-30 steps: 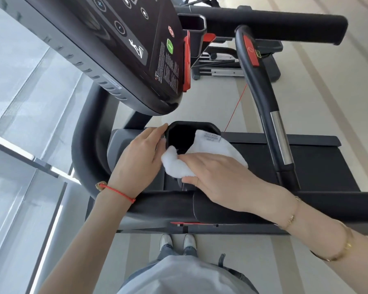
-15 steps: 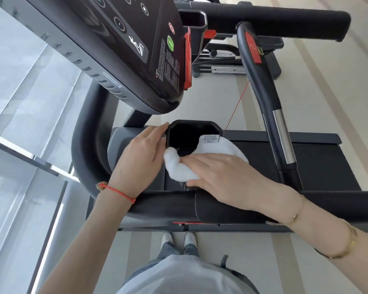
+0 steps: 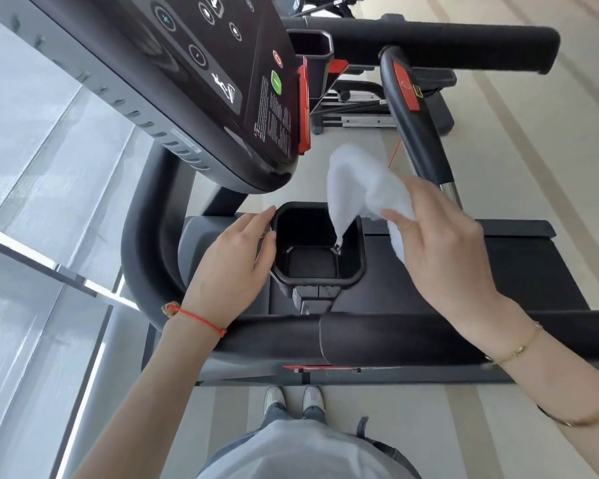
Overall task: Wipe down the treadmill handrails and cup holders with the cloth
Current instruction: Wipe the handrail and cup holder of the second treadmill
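— Where did the cloth (image 3: pixel 363 188) sit against the cup holder (image 3: pixel 317 278)?

— Lifted at about one o'clock from the cup holder's mouth, bunched in the right hand (image 3: pixel 440 243), whose grip was closed on it between thumb and fingers. One corner trailed down to six o'clock, its tip just inside the holder near the right wall.

— And the other hand?

— The left hand (image 3: pixel 234 261) lay at nine o'clock of the holder, fingers straight, tips touching the rim, holding nothing. Either hand was near; only the right carried the cloth.

— How did the things look?

— The cloth was white, soft and crumpled, blurred by motion. The holder was a black, squarish, deep well, its long axis plunging down, between the console (image 3: pixel 201 81) and the near handrail (image 3: pixel 377 340)
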